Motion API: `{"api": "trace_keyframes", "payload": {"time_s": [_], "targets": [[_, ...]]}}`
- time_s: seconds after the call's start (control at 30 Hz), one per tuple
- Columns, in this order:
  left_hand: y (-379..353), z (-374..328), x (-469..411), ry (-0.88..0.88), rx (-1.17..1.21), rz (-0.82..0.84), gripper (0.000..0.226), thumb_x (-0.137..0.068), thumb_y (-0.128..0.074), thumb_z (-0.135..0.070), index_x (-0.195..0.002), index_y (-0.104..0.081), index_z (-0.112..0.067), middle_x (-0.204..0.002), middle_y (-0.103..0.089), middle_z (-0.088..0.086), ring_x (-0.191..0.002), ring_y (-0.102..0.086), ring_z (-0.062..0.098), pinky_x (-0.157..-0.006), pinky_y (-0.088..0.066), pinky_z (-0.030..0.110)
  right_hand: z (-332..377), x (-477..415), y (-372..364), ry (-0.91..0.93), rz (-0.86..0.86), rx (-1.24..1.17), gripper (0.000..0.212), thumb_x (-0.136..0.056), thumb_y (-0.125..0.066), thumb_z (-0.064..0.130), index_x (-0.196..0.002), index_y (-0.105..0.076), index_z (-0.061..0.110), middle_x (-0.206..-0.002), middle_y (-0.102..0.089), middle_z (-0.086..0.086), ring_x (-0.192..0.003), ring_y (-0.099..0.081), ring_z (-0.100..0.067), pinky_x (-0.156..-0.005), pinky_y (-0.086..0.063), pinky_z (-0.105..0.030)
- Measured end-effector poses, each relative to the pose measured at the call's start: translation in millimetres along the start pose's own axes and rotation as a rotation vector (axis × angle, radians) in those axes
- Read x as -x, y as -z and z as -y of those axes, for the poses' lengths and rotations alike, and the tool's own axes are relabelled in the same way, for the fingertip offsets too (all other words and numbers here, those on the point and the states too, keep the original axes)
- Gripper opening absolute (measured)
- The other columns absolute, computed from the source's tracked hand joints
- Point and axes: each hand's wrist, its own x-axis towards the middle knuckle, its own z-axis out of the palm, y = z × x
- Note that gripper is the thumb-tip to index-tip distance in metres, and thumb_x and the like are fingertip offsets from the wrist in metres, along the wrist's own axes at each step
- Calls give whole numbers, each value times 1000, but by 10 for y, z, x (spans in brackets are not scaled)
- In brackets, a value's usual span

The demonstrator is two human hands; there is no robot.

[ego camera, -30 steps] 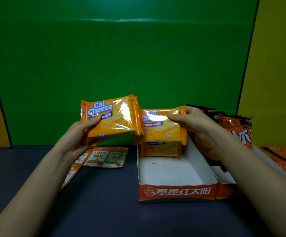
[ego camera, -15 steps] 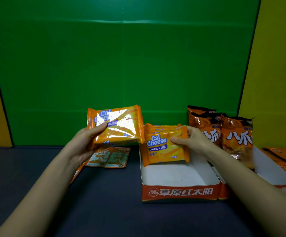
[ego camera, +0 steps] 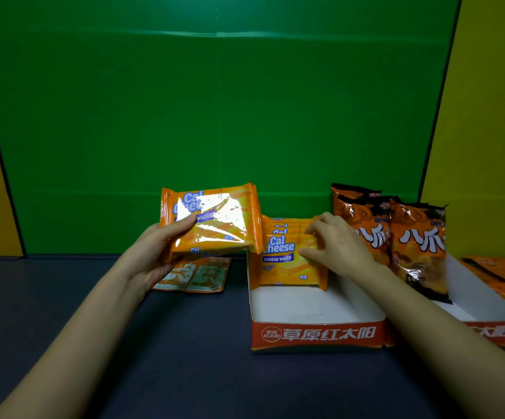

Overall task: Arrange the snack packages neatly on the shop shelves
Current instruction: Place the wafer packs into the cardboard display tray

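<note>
Left hand [ego camera: 157, 252] grips a Cal Cheese stack [ego camera: 212, 222]; right hand [ego camera: 339, 246] pinches the boxed wafer row [ego camera: 281, 263] — let go, it may topple forward.

We're getting bright, even light on the green backdrop [ego camera: 215, 101] behind the white box [ego camera: 314, 306]. Left of the box, hard white glare wipes out lettering on the held wafer pack [ego camera: 212, 222]; right of it, the chip bags [ego camera: 417, 237] glint. Inside it, the boxed wafer packs [ego camera: 287, 261] read clearly. The desk [ego camera: 184, 358] in front looks dim. Backdrop edges bow; everything's slightly soft.
</note>
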Motion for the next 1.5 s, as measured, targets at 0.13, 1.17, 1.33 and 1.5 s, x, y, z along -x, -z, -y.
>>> {"api": "trace_keyframes", "payload": {"time_s": [0.13, 1.17, 1.33, 1.5], "targets": [[-40, 13, 22, -3, 11, 28, 13, -83, -58, -15, -90, -64, -5, -71, -74, 5, -58, -70, 13, -60, -58, 32, 101, 16, 81, 21, -148, -14, 42, -88, -49, 49, -114, -62, 18, -117, -57, -2, -111, -48, -21, -92, -35, -33], [-682, 160, -184, 77, -36, 134, 13, -94, -47, -10, -97, -59, -6, -64, -73, 3, -53, -69, 13, -45, -56, 28, 103, 200, 724, -436, -89, -1313, 22, -86, -64, 22, -106, -60, 16, -84, -68, 0, -52, -65, -2, -52, -54, -16], [-854, 286, -255, -3, -135, 146, 15, -94, -47, -8, -103, -59, -7, -66, -73, -3, -55, -68, 7, -50, -56, 21, -175, 380, 832, -410, -216, -1252, 19, -86, -64, 24, -103, -56, 23, -93, -67, 0, -70, -65, -11, -63, -54, -24], [-958, 514, -225, -65, -354, 243, 28, -96, -46, -12, -123, -51, -7, -112, -66, 11, -81, -68, 11, -77, -57, 25, -229, 499, 801, -405, -253, -1292, 12, -86, -64, 22, -95, -57, 24, -89, -68, 3, -70, -67, -10, -67, -56, -29]]}}
